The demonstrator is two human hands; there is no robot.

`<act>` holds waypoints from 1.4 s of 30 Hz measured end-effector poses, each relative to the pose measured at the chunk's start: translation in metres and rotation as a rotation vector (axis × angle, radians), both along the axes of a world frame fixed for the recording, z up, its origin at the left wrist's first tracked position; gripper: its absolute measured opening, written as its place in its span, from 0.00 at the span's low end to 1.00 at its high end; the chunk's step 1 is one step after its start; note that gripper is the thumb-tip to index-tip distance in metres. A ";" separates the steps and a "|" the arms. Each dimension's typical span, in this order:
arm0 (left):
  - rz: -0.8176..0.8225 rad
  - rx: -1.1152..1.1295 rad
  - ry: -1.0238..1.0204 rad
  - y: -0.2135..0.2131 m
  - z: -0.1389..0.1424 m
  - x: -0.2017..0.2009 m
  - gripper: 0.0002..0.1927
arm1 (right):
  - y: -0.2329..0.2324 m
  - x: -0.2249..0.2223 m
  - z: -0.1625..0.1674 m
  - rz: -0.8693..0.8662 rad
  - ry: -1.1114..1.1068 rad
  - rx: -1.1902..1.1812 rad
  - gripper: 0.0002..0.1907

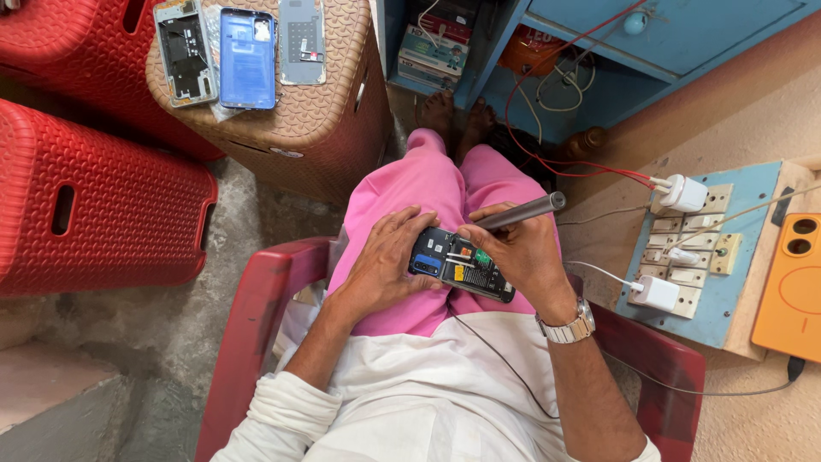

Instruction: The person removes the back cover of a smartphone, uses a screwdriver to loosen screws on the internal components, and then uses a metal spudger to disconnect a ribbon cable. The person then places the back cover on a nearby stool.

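Seated on a red plastic chair [256, 325], a person in pink trousers and a white shirt works on an opened phone [462, 264] resting on the lap, near the centre of the scene. The left hand [385, 261] cups the phone's left end, fingers curled closed around its edge. The right hand [522, 248], with a metal watch [569, 328] at the wrist, grips a grey pen-shaped tool [520, 212], fingers pinched closed around it; the tool's tip meets the exposed circuit board, its shaft slanting up to the right.

Far left, a brown woven-pattern stool [316, 120] serves as a tabletop carrying three phone parts side by side: a bare frame [184, 53], a blue back panel [248, 58] and a grey panel [302, 41]. Two red plastic stools [94, 205] lie on the floor to the left.

Far behind the knees, a blue open-fronted cabinet [599, 51] holds stacked small boxes [432, 47] in its left compartment and a tangle of white and red cables [560, 81] with an orange object in the right one.

At right, a switch board [727, 291] on a blue panel holds two white chargers [682, 193] plugged in, and an orange phone [791, 287] lies just beside it.
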State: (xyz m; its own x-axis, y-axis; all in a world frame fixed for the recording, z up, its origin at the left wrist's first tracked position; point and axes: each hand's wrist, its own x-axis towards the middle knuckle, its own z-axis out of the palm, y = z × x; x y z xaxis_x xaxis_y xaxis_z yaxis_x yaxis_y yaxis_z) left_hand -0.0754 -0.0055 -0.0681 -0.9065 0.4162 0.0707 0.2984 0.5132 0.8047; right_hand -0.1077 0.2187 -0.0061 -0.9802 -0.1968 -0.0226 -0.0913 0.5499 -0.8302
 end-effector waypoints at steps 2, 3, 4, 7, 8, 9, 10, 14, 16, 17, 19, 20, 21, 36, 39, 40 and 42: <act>-0.004 0.006 0.009 -0.001 0.000 0.000 0.52 | -0.001 -0.001 0.001 0.008 0.007 -0.004 0.09; -0.006 0.011 0.014 -0.001 0.000 0.000 0.53 | -0.001 -0.001 0.001 0.014 0.014 0.006 0.09; -0.008 0.016 0.019 -0.001 0.000 -0.001 0.53 | -0.002 -0.002 0.002 0.020 0.022 0.015 0.08; -0.009 0.013 0.025 -0.001 0.001 0.000 0.52 | -0.004 -0.002 0.003 0.060 0.036 0.071 0.09; -0.010 0.010 0.025 -0.001 0.002 0.000 0.52 | -0.005 -0.003 0.004 0.070 0.031 0.059 0.09; -0.010 0.007 0.025 -0.001 0.003 0.001 0.52 | -0.007 -0.002 0.004 0.079 0.026 0.047 0.09; -0.009 0.004 0.025 -0.001 0.004 0.001 0.52 | -0.009 -0.003 0.004 0.090 0.020 0.034 0.09; -0.023 0.000 0.032 -0.002 0.007 0.002 0.53 | -0.012 -0.004 0.007 0.106 0.021 0.135 0.09; -0.017 -0.003 0.050 -0.001 0.009 0.001 0.54 | -0.013 -0.004 0.008 0.103 0.012 0.105 0.09; -0.017 -0.009 0.047 -0.001 0.009 0.001 0.54 | -0.014 -0.004 0.008 0.102 0.013 0.126 0.09; -0.018 -0.023 0.044 0.000 0.010 0.003 0.55 | -0.015 -0.003 0.009 0.101 0.017 0.165 0.09; -0.015 -0.030 0.041 0.000 0.011 0.004 0.55 | -0.015 -0.003 0.009 0.100 0.021 0.152 0.09; -0.014 -0.035 0.038 0.000 0.011 0.005 0.55 | -0.016 -0.002 0.009 0.098 0.025 0.140 0.09; -0.014 -0.052 0.021 0.002 0.008 0.008 0.56 | -0.016 0.002 0.012 0.099 0.059 0.135 0.10; -0.016 -0.049 0.020 0.002 0.007 0.009 0.56 | -0.016 0.003 0.010 0.094 0.039 0.135 0.10; -0.017 -0.044 0.023 0.002 0.007 0.009 0.56 | -0.016 0.003 0.009 0.092 0.031 0.133 0.11; -0.018 -0.032 0.033 0.001 0.007 0.010 0.55 | -0.011 0.005 0.009 0.068 0.015 0.037 0.12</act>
State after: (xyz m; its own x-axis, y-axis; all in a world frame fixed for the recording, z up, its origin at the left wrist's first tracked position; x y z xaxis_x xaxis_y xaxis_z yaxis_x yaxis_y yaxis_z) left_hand -0.0652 -0.0043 -0.0609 -0.8964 0.4346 0.0870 0.3339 0.5328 0.7776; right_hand -0.1030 0.2072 0.0026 -0.9648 -0.2624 -0.0163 -0.1420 0.5721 -0.8078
